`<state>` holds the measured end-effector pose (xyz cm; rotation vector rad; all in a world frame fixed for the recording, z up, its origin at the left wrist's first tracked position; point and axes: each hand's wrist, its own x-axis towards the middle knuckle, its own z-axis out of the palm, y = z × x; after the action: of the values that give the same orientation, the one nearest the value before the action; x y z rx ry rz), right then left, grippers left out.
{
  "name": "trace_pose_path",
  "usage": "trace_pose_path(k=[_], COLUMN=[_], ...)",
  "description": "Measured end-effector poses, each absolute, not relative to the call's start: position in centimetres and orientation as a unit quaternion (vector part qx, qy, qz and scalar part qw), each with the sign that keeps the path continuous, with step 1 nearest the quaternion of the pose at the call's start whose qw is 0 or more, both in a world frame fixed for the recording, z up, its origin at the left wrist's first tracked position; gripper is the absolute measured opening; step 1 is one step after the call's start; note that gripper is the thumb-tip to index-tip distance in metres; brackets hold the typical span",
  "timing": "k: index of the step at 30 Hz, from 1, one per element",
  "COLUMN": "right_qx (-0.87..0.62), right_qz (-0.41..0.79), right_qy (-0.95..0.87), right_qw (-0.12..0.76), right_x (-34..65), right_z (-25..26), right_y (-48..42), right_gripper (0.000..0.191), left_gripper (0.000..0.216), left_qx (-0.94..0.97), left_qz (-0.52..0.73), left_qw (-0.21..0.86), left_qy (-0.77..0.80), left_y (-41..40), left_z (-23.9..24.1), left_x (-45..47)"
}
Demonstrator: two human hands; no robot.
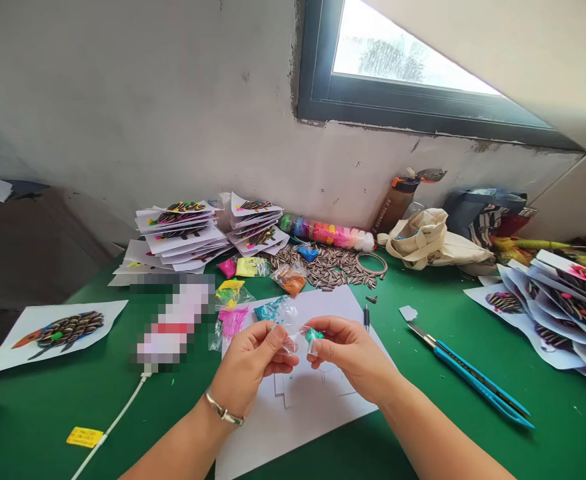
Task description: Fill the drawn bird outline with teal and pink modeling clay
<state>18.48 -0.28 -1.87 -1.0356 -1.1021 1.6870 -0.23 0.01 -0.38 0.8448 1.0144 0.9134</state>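
Left hand (pixel 253 357) is pinching clear plastic (pixel 289 343); right hand (pixel 350 350) is gripping green clay (pixel 315 335). Clay is hanging above white paper (pixel 263 437), paper is lying on table (pixel 447 427).

A craft workroom, it seems — whether workshop or classroom cannot be told. The green surface (pixel 423 437) stands against a scuffed, patchy wall (pixel 147 100) under a window (pixel 387 63). Near its far edge lie loose striped seeds (pixel 333 268) and stacked seed pictures (pixel 187 240), with small bags of coloured clay-like material (pixel 233 323) in front — and another pile of seed pictures (pixel 563 317) toward the right.
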Motion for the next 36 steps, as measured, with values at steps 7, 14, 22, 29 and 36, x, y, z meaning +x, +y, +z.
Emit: trace_pose_path(k=[7,14,22,29,36], right_qx=[-0.466,-0.457,-0.522,-0.461,-0.399], right_qz=[0.53,0.501,0.455,0.656,0.726], right_qy=[-0.561,-0.621,-0.619,-0.432,-0.3], right_qw=[0.434,0.394,0.37,0.413,0.472], right_x=[18.5,18.5,18.0,18.5,20.1], right_z=[-2.0,-2.4,-2.1,-1.6,-0.9], right_y=[-0.6,-0.7,-0.7,-0.3,0.4], right_gripper=[0.019,0.028,0.018,0.029,0.022], left_gripper=[0.041,0.042,0.041,0.039,0.037], left_qx=[0.341,0.352,0.424,0.386,0.285], left_qz=[0.405,0.401,0.373,0.421,0.487], left_qw=[0.723,0.717,0.685,0.664,0.662], left_qy=[0.445,0.448,0.46,0.483,0.494], left_y=[0.0,0.2,0.0,0.6,1.8], left_z=[-0.4,-0.4,-0.6,-0.6,-0.1], left_x=[-0.3,-0.5,-0.4,-0.7,-1.7])
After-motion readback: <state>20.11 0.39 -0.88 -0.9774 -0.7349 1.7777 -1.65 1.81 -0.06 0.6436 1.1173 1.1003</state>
